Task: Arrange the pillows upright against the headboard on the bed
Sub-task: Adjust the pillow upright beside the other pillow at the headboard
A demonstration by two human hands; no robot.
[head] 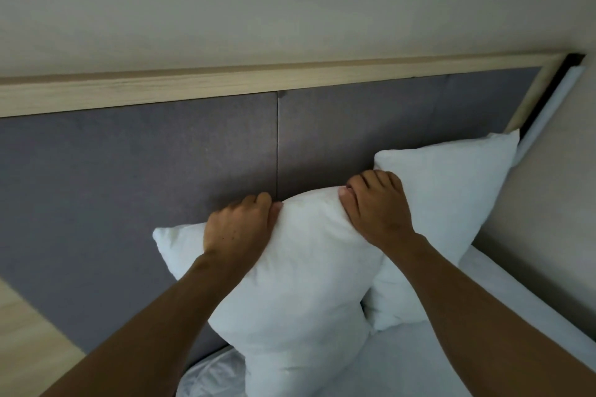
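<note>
On the bed, at the headboard: two white pillows, both hands on the nearer one.
Near pillow (300, 284): stands on edge against the headboard, tilted, long axis running from its upper-left corner down toward the bottom right; top edge bunched.
Far pillow (451, 203): upright against the headboard just right of the near pillow, partly behind it; one corner points up-right.
Left hand (240, 226): fingers curled over the near pillow's top edge, gripping it.
Right hand (375, 203): fingers folded over the same top edge, gripping it.
Headboard (129, 164): grey woven fabric panels, vertical seam, pale wood frame.
Bed (435, 361): white sheet, wrinkled.
Writing: none readable.
Pillow texture: soft, plain, slightly dimpled.
</note>
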